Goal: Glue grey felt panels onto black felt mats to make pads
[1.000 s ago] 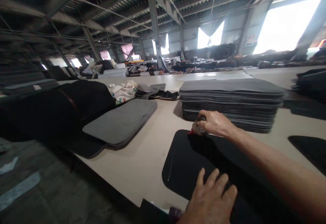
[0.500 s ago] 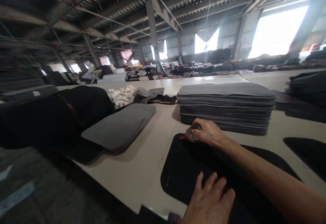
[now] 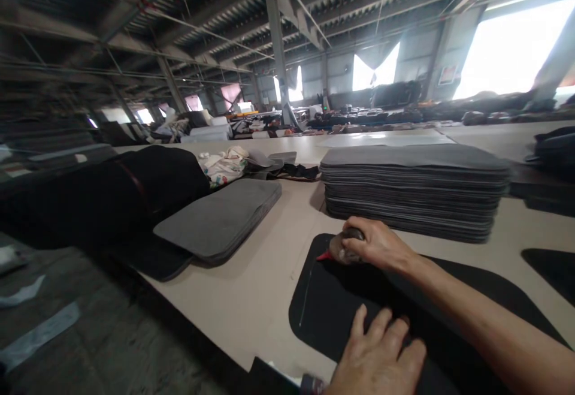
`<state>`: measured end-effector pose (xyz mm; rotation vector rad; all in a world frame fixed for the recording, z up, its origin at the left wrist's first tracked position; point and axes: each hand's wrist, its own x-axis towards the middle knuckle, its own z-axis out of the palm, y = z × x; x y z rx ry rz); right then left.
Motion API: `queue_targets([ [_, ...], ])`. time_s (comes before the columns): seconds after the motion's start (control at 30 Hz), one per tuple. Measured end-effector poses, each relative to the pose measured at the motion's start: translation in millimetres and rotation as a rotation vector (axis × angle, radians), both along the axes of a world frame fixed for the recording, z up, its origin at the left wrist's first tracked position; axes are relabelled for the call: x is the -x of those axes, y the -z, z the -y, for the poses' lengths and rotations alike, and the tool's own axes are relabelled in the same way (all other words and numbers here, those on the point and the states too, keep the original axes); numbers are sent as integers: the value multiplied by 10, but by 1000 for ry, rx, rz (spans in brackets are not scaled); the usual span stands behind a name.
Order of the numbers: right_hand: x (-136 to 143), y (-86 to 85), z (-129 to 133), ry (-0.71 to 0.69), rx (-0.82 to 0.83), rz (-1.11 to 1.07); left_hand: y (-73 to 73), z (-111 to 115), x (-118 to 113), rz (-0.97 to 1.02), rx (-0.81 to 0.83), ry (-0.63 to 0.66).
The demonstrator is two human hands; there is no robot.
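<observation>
A black mat (image 3: 321,305) with rounded corners lies flat on the pale table (image 3: 251,317). My right hand (image 3: 377,244) is closed round a bottle (image 3: 341,250) with a red nozzle, tipped sideways so that the nozzle is at the mat's far left part. A thin, pale line runs along the mat's left edge, from near the nozzle towards the near corner. My left hand (image 3: 380,353) lies on the near part of the mat with its fingers spread, holding nothing.
A tall stack of grey mats (image 3: 411,191) stands just beyond the black mat. A lower grey stack (image 3: 220,218) lies to the left, beside a large black bundle (image 3: 166,179). Patterned cloth (image 3: 227,167) is behind. Another black mat (image 3: 552,272) lies at the right.
The pale line along the mat's left edge now shows clearly. My right hand and the bottle are a little nearer on the mat. The whole view has shifted slightly.
</observation>
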<state>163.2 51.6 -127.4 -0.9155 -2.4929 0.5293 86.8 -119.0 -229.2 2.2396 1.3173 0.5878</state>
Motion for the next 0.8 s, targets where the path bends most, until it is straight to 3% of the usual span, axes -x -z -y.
queue_targets([
  [0.17, 93, -23, -214, 110, -160, 97, 9, -11, 6, -1, 28, 3],
  [0.37, -9, -70, -314, 149, -174, 152, 27, -24, 16, 3, 49, 16],
  [0.8, -1041, -259, -419, 373, -83, 290, -78, -1, 3, -67, 12, -29],
])
